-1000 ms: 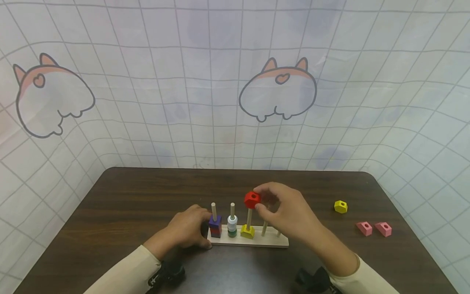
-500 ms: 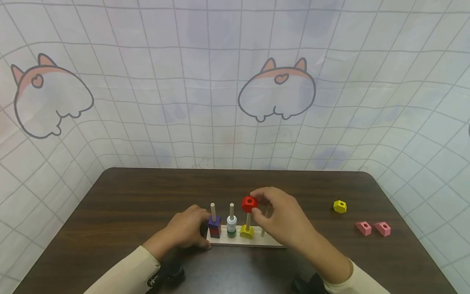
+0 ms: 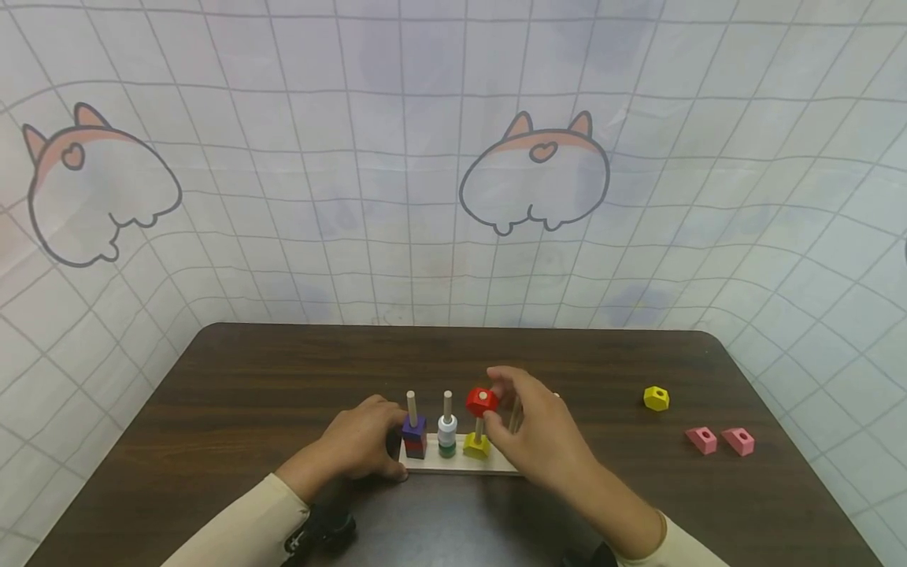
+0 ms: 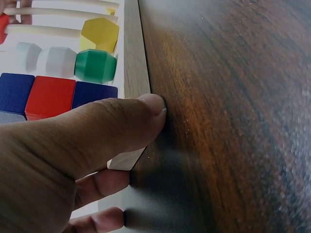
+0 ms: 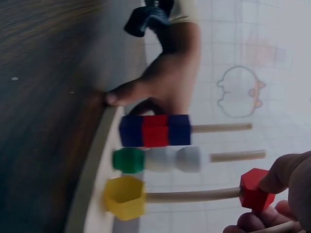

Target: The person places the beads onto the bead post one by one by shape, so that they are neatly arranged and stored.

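Observation:
A wooden peg board stands on the table with upright pegs. My left hand grips its left end; the thumb lies on the front edge in the left wrist view. My right hand pinches a red faceted bead between thumb and fingers, at the top of the third peg. The peg's tip shows in the bead's hole. Lower on that peg sits a yellow bead. Blue and red cubes fill part of the first peg. On the second, white beads rest above a green bead.
To the right on the dark table lie a yellow bead and two pink blocks, a left block and a right block. A white gridded curtain hangs behind. My right hand partly hides the board's right end.
My right hand has moved down and slightly left with the red bead, which now has the third peg's tip in its hole. The left hand stays in place.

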Available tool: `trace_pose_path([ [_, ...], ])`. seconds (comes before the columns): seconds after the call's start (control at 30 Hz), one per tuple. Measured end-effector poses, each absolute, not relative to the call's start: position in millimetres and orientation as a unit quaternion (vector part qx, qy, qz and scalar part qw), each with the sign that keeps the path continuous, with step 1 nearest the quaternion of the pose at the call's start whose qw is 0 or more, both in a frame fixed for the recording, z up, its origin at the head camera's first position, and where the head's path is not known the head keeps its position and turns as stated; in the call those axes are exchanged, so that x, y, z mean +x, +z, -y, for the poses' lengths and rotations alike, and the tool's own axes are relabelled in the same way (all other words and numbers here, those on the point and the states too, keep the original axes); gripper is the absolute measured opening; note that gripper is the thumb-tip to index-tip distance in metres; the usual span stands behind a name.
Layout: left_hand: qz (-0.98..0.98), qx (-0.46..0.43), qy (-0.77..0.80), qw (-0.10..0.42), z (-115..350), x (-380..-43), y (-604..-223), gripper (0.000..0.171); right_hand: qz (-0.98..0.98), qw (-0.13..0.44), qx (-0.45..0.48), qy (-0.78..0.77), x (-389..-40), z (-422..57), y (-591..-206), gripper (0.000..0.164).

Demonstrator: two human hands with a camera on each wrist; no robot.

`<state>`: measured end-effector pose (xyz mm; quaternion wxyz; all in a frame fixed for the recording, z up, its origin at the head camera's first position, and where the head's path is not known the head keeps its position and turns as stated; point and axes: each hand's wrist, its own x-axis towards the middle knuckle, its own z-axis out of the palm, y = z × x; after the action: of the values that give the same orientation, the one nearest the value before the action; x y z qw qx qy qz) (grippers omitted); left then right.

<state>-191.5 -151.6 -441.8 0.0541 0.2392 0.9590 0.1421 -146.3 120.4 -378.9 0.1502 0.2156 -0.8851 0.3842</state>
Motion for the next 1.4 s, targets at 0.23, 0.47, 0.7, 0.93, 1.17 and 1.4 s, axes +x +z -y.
trace_pose_path([
  [0.23,-0.961,0.235,0.134,0.055,151,-193,-441,0.056,0.87,0.167,0.222,0.408,-149,-121,-398,0.083],
  [0.47,-0.961,0.233,0.136,0.06,151,-193,-441,0.057,0.864,0.124,0.183,0.452,-148,-120,-417,0.106],
  [0.7,-0.962,0.23,0.136,0.062,151,-193,-441,0.058,0.867,0.128,0.189,0.443,-151,-120,-433,0.107],
  [0.93,-0.962,0.23,0.135,0.06,150,-193,-441,0.058,0.867,0.149,0.215,0.424,-152,-121,-445,0.104],
  [1.17,-0.962,0.23,0.137,0.061,150,-192,-442,0.059,0.873,0.138,0.211,0.418,-149,-122,-449,0.105],
  [1.4,-0.961,0.231,0.141,0.06,151,-191,-442,0.06,0.902,0.056,0.197,0.38,-136,-129,-448,0.105],
])
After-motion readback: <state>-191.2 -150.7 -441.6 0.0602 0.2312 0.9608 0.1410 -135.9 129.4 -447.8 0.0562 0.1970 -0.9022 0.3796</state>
